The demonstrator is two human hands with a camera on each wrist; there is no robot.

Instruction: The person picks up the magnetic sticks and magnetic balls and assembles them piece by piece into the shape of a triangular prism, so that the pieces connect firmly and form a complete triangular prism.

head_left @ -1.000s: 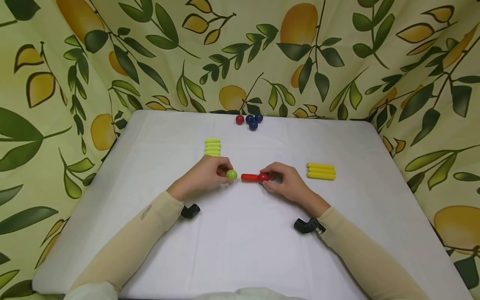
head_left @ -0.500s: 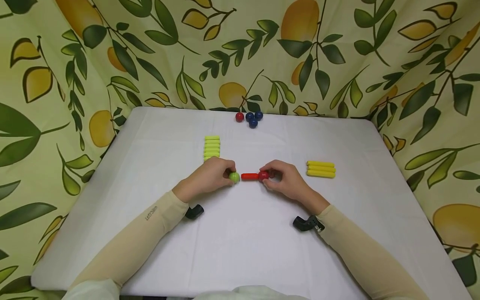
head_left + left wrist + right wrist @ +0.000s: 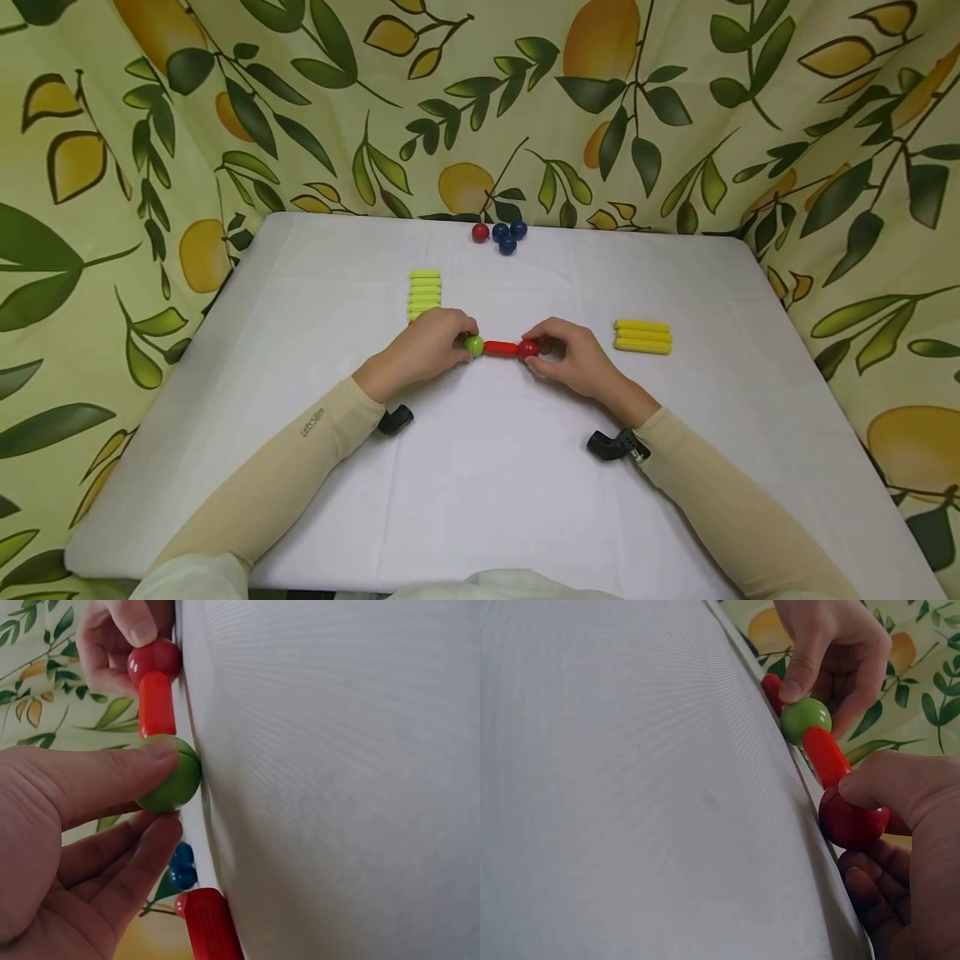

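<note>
Between the thumb and fingers of my left hand [image 3: 427, 343] is a green ball [image 3: 474, 345]. My right hand [image 3: 576, 357] pinches a red ball [image 3: 528, 349]. A short red stick [image 3: 501, 349] spans the gap between the two balls, its ends meeting both. In the left wrist view the stick [image 3: 156, 705] runs from the red ball [image 3: 154, 661] to the green ball [image 3: 174, 780]. Whether the green ball is fixed on the stick or only touching it, I cannot tell. Another red stick [image 3: 212, 926] lies near my left hand, mostly hidden in the head view.
Lime-green sticks [image 3: 425, 292] lie in a row behind my left hand. Yellow sticks [image 3: 642, 337] lie to the right. At the table's back edge sit a loose red ball [image 3: 480, 232] and several blue balls [image 3: 507, 245]. A patterned curtain [image 3: 465, 108] hangs behind the white table [image 3: 495, 492].
My left hand has moved right with the green ball, closing the gap to the red stick's left end. The right hand has stayed nearly still, holding the red ball.
</note>
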